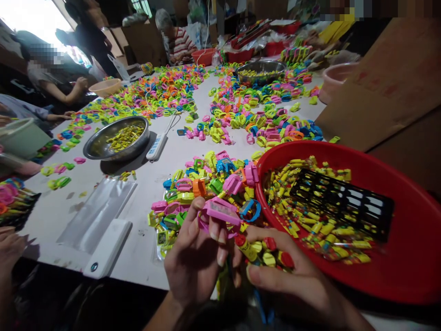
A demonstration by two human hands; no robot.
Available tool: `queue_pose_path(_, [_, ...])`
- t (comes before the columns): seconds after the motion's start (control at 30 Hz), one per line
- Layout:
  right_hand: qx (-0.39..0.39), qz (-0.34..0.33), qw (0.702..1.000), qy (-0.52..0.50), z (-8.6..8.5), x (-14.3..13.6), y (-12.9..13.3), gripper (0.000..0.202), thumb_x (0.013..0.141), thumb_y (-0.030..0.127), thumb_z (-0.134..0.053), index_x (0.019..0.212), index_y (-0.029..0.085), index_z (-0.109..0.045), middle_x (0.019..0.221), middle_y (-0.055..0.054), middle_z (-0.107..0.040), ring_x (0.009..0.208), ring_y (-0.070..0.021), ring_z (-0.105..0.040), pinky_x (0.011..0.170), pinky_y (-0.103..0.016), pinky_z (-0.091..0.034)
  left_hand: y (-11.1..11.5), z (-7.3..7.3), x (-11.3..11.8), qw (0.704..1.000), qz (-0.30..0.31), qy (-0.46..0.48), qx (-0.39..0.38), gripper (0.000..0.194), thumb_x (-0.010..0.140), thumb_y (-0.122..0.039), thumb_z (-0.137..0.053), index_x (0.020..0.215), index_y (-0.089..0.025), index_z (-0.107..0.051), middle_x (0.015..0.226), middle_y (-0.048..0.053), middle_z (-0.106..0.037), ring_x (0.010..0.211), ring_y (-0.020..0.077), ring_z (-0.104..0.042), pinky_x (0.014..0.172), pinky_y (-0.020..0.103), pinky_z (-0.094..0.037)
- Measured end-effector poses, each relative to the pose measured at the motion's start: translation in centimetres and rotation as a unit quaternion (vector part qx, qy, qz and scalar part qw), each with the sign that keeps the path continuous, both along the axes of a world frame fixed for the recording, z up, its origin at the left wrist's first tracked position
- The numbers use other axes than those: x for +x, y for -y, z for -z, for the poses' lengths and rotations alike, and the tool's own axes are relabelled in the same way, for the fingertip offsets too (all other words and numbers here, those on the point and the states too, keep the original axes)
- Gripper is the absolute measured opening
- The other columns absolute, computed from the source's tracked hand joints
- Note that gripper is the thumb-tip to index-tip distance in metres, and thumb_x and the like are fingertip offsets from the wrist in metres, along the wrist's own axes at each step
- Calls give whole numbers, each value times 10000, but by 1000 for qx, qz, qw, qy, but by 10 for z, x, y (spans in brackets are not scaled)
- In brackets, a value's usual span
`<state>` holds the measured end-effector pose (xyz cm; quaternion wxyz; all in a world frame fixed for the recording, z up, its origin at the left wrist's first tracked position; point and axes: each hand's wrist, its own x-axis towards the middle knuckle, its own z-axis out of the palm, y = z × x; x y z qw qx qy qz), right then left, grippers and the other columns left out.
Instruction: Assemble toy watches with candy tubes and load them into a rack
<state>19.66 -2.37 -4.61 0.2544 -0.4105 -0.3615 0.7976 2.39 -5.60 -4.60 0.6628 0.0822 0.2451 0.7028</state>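
Between the thumb and fingers of my left hand (191, 262) is a pink toy watch (223, 211), a plastic band with a clear window on top. Close beside it, my right hand (292, 276) is closed around several small yellow tubes (248, 249), some with red ends toward the camera. The fingertips of both hands nearly meet under the watch. A heap of toy watches (206, 177) in pink, green, orange, blue and yellow lies just beyond my hands. One blue toy watch (253, 210) sits at its right edge.
At right, a large red basin (406, 271) holds yellow tubes and a black slotted tray (344, 202). Leftward are a metal bowl (141, 146), a white power strip (156, 147), plastic bags (98, 214) and a white device (108, 248). Cardboard (389, 78) stands right. Other people sit around the table.
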Motion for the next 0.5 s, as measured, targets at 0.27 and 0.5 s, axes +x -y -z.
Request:
queue_pose_path(0.27, [-81, -6, 996, -45, 4, -2, -2, 591, 650, 414, -976, 1159, 205, -759, 933, -55, -807, 859, -243, -730, 824, -366, -519, 3, 1, -3, 1000, -3, 9, -28, 370, 830, -237, -842, 1168, -217, -693, 736, -27, -632, 666, 106, -648, 521, 144, -519])
queue_pose_path(0.5, [-105, -16, 992, -65, 13, 0, -4, 773, 649, 400, -987, 1322, 216, -655, 796, -15, -783, 628, -140, -631, 627, -256, -410, 2, 4, -7, 999, -9, -1, -44, 362, 835, -201, -825, 1171, -188, -692, 677, -47, -582, 585, 94, -598, 487, 157, -513])
